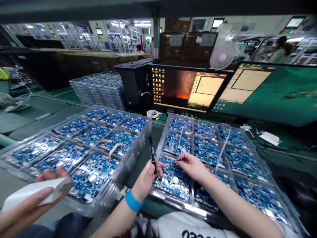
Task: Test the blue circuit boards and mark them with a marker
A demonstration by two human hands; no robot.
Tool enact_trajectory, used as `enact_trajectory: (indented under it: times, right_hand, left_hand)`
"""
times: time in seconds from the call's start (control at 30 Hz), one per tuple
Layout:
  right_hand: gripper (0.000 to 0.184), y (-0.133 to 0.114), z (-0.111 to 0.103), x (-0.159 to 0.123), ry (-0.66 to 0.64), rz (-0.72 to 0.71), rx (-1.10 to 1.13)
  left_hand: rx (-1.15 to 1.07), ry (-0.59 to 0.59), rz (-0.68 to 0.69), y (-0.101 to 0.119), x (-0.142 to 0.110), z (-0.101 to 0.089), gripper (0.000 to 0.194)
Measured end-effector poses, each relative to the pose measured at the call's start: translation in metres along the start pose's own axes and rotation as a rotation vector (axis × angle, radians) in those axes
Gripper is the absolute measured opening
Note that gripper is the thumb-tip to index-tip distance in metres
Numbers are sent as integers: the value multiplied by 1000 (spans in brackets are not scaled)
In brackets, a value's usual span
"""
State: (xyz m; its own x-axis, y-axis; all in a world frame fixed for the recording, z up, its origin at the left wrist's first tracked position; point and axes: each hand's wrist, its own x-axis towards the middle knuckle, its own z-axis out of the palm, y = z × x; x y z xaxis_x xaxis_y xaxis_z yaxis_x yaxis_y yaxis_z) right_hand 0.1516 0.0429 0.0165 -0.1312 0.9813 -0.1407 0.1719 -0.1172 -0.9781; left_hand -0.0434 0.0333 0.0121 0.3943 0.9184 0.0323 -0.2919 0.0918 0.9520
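Boards [170, 181], blue and crowded with small parts, fill the divided clear tray [183, 206] at four o'clock from the middle of the view, and both of the person's hands are at its left side. The right hand [192, 165], at five o'clock, has thumb and forefinger pressed together on what looks like the end of a pale cable [182, 131], which runs from there toward twelve o'clock over the tray. The left hand [150, 173], at six o'clock, grips a black pen [152, 151] pointing up toward twelve, with its free fingers loosely curled beside the nearest board. The step in hand appears to be handling that cable by fingertip, the pen merely held ready. The next move seems to call for a light, steady pinch, without tugging, and for the pen to be held clear of the parts. At eight o'clock, a co-worker's hand [43, 195] holds a white object [27, 194] beside a stack of similar trays [123, 180].
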Motion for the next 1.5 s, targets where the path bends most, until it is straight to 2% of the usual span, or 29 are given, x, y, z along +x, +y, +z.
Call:
enact_trajectory:
  times: [0.1,0.2,0.3,0.4,0.5,0.63,0.73,0.8,0.87,0.97,1.17,1.23,1.33,1.5]
  right_hand:
    - [7,4,2,7,66,-77,-329]
    - [4,5,5,9,102,-159,-544]
    - [7,8,8,9,100,-205,-606]
    - [10,13,10,9,89,-213,-620]
    - [12,16,10,8,95,-219,-627]
    - [13,16,11,6,109,-247,-618]
    - [13,16,11,4,121,-263,-604]
    - [14,17,11,4,133,-269,-586]
    - [14,18,11,5,145,-275,-565]
    - [14,19,11,6,141,-273,-534]
    - [13,18,7,7,152,-255,-526]
    - [14,17,5,7,154,-233,-505]
    - [15,17,4,8,147,-211,-499]
    - [14,18,4,8,122,-214,-536]
  left_hand:
    - [63,-27,6,-2,1,-2,35]
    - [106,-46,9,-4,0,-4,37]
    - [78,-21,-14,-4,-1,-4,39]
    - [49,33,-23,5,8,-4,41]
    - [131,180,18,33,40,-8,50]
    - [161,336,120,91,114,-24,60]
    - [198,418,132,130,167,-37,65]
    - [238,462,110,146,189,-42,66]
    - [288,467,78,150,198,-43,65]
    - [377,409,49,129,189,-38,57]
    - [543,269,53,29,134,-12,46]
    - [579,236,55,4,120,-5,47]
    - [619,217,82,-14,110,0,46]
    - [660,216,112,-17,111,-4,45]
